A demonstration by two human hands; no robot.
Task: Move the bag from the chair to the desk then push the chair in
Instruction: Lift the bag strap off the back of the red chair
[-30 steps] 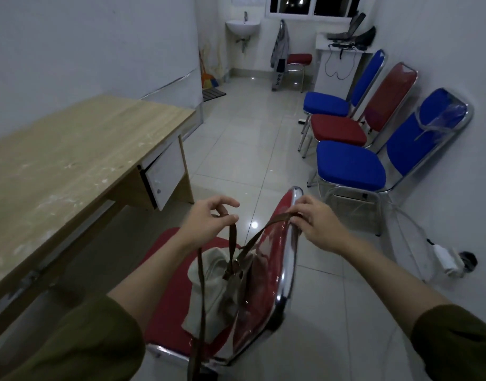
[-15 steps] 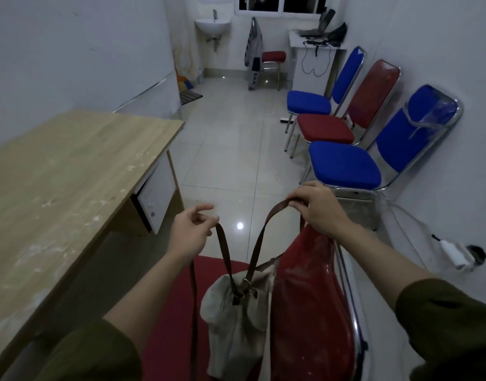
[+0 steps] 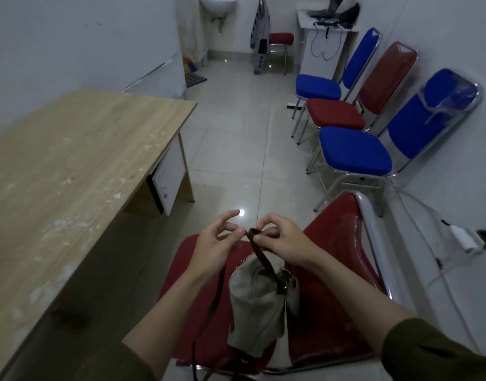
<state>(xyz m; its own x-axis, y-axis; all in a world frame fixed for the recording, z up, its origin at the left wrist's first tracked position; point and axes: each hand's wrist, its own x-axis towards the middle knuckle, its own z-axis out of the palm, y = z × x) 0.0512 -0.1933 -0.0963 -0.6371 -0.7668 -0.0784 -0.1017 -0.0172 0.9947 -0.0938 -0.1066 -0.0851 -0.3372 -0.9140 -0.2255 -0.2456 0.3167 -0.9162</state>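
The right hand pinches the strap so the bag hangs above the chair — the left hand waits half-open beside it, desk close by.

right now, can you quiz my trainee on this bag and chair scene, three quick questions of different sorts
1. True or false: the canvas bag already lies on the wooden desk.
2. Which hand pinches the top of the brown strap? A) left hand B) right hand C) neither
3. Fill in: the chairs along the right wall run blue, ___, blue.

Key: 1. false, it hangs over the red chair. 2. B; the left hand is open beside it. 3. red.
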